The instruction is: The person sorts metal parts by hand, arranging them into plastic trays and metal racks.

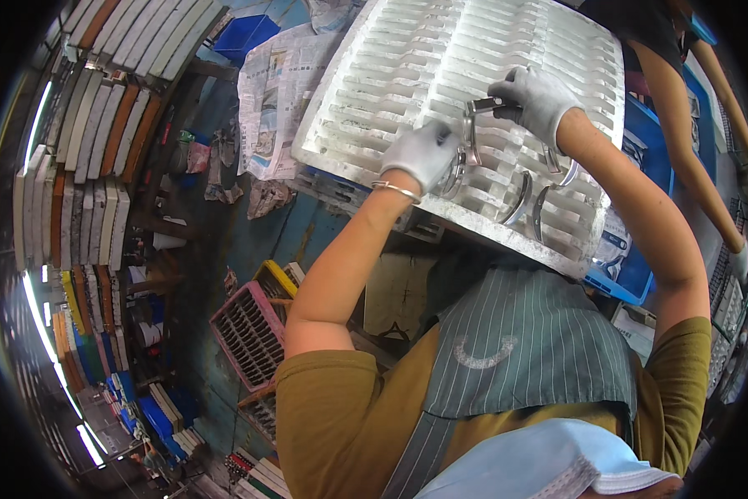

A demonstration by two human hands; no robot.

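Note:
Both my hands wear white gloves with grey fingertips, over a white slotted foam tray (374,91). My right hand (538,104) is closed on the upper end of a shiny, curved metal piece (473,137), shaped like a handle. Beside that piece's lower part, my left hand (424,154) has its fingers curled; what they hold is hidden. Another curved metal piece (454,176) shows just below the left hand. More such pieces stand in the slots near the tray's front edge, including a dark-edged curved piece (519,200) and a second curved piece (540,214).
Newspaper sheets (278,100) lie left of the tray. A blue bin (640,274) with metal parts stands at the right, near a co-worker's arm (681,125). Stacked boards (74,208) fill the left side. A pink crate (249,337) sits lower left.

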